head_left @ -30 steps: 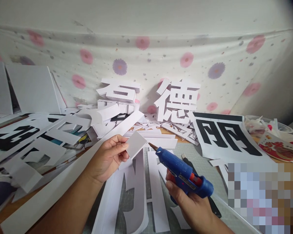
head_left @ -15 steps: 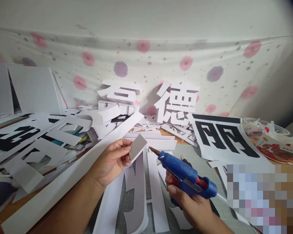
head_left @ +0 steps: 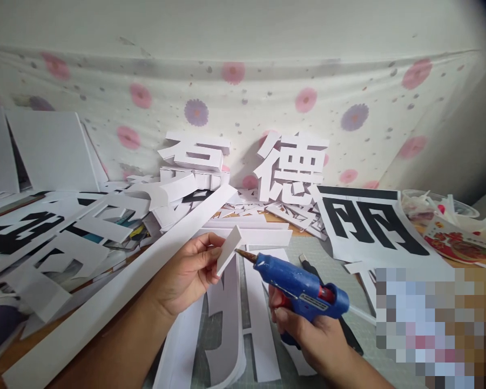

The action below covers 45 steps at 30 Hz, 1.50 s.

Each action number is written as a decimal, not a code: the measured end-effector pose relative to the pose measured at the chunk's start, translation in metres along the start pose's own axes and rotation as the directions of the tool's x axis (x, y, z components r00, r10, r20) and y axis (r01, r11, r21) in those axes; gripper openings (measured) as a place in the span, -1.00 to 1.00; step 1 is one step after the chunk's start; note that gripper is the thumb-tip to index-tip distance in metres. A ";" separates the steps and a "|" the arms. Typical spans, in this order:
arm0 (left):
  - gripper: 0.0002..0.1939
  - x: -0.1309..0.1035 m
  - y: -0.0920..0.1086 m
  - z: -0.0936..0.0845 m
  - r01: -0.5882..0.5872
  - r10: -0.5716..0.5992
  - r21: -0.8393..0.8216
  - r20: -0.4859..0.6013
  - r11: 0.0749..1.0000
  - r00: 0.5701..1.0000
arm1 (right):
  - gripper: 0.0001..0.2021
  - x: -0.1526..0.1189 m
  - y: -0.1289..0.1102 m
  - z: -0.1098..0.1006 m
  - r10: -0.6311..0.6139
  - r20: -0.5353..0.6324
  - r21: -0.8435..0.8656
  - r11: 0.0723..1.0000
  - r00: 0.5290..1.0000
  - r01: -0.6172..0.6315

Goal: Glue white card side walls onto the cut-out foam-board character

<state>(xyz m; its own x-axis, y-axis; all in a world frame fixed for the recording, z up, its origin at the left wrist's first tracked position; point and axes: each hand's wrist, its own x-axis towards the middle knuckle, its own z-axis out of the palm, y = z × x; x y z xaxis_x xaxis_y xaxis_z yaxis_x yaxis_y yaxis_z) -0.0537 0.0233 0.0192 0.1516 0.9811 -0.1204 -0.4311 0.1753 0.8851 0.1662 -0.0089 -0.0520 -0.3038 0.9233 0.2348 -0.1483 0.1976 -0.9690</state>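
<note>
Between its thumb and fingers, my left hand pinches a small white foam board piece, tilted with its edge toward me. My right hand is wrapped round the grip of a blue hot glue gun, fingers by its red trigger. The brown nozzle points left, at or very near the piece's right edge; I cannot tell whether they touch. A clear glue stick sticks out of the gun's back. Below both hands, a white cut-out character lies on the green cutting mat.
A long white strip runs diagonally at left, beside piled foam cut-outs. White raised characters stand against the flowered wall sheet. A printed black character sheet lies at right, near a clear plastic bowl. A black knife-like tool lies behind the gun.
The glue gun has moved left, its nozzle now at the foam board piece's edge. My left hand has turned the piece more edge-on. The view has shifted slightly.
</note>
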 end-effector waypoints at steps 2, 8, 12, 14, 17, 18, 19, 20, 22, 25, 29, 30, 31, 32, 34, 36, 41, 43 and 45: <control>-0.74 0.000 -0.001 0.000 -0.001 0.001 -0.011 0.000 1.000 1.000 | -0.75 0.000 0.005 0.003 -0.054 -0.021 -0.054 0.997 0.998 0.053; -0.71 0.000 -0.001 -0.001 -0.012 0.012 -0.017 -0.004 1.000 1.000 | -0.79 -0.002 0.007 -0.001 -0.065 0.021 -0.125 0.990 0.998 0.067; -0.66 -0.003 0.003 0.001 -0.017 0.017 0.002 -0.015 1.000 1.000 | -0.77 0.000 -0.002 -0.007 0.002 -0.016 -0.033 0.999 1.000 -0.003; -0.64 -0.003 0.004 0.002 -0.014 0.014 0.004 -0.018 1.000 1.000 | -0.75 0.001 -0.006 -0.007 0.014 -0.022 -0.009 1.000 1.000 -0.014; -0.65 -0.003 0.004 0.002 -0.021 0.021 0.002 -0.029 1.000 0.999 | -0.76 0.002 -0.010 -0.006 0.004 -0.016 -0.020 1.000 1.000 -0.005; -0.65 -0.003 0.004 0.001 -0.024 0.024 0.003 -0.031 1.000 0.999 | -0.78 0.002 -0.011 -0.005 -0.011 -0.021 -0.029 1.000 1.000 0.010; -0.65 -0.002 0.004 0.001 -0.029 0.029 0.005 -0.029 1.000 0.999 | -0.79 0.002 -0.011 -0.005 -0.027 -0.030 -0.042 0.999 0.999 0.026; -0.65 -0.002 0.003 0.000 -0.030 0.030 0.009 -0.026 1.000 0.999 | -0.80 0.002 -0.012 -0.004 -0.042 -0.043 -0.058 0.998 0.998 0.039; -0.65 -0.001 0.003 -0.001 -0.033 0.033 0.016 -0.020 0.999 0.999 | -0.82 0.003 -0.012 -0.004 -0.065 -0.059 -0.097 0.994 0.996 0.059; -0.67 -0.001 0.002 -0.004 -0.043 0.044 0.030 -0.014 0.999 0.999 | -0.85 0.003 -0.013 -0.004 -0.094 -0.076 -0.159 0.984 0.993 0.081; -0.74 -0.001 0.000 -0.009 -0.065 0.065 0.050 -0.002 0.997 0.998 | -0.85 0.005 -0.021 -0.003 -0.119 -0.076 -0.240 0.966 0.990 0.098; -0.75 -0.001 0.000 -0.010 -0.068 0.068 0.056 0.002 0.996 0.998 | -0.85 0.006 -0.022 -0.003 -0.126 -0.077 -0.255 0.962 0.989 0.103; -0.76 0.000 0.000 -0.010 -0.071 0.071 0.060 0.006 0.996 0.997 | -0.84 0.006 -0.024 -0.003 -0.132 -0.075 -0.266 0.958 0.988 0.107; -0.76 0.000 0.000 -0.011 -0.075 0.075 0.063 0.008 0.995 0.997 | -0.84 0.006 -0.024 -0.003 -0.136 -0.078 -0.273 0.956 0.988 0.110; -0.75 0.000 0.000 -0.011 -0.085 0.085 0.065 0.006 0.994 0.996 | -0.85 0.005 -0.020 -0.003 -0.141 -0.091 -0.277 0.954 0.986 0.111; -0.75 0.000 0.000 -0.011 -0.091 0.091 0.069 0.000 0.993 0.996 | -0.87 0.003 -0.013 -0.004 -0.139 -0.108 -0.279 0.955 0.984 0.104; -0.74 0.000 0.000 -0.010 -0.111 0.112 0.072 -0.018 0.991 0.994 | -0.89 -0.002 -0.002 -0.008 -0.154 -0.086 -0.321 0.940 0.984 0.119; -0.73 0.000 0.001 -0.010 -0.120 0.122 0.063 -0.029 0.991 0.992 | -0.90 -0.001 -0.004 -0.009 -0.166 -0.062 -0.343 0.929 0.984 0.135; -0.73 0.000 0.001 -0.011 -0.129 0.131 0.059 -0.036 0.990 0.991 | -0.90 -0.001 -0.005 -0.009 -0.176 -0.044 -0.356 0.923 0.983 0.149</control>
<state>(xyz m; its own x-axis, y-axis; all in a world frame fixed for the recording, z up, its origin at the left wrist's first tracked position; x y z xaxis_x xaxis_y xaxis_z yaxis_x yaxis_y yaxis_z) -0.0636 0.0242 0.0151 0.0612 0.9979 -0.0197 -0.3941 0.0423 0.9181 0.1757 -0.0076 -0.0481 -0.2310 0.8879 0.3979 0.1527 0.4370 -0.8864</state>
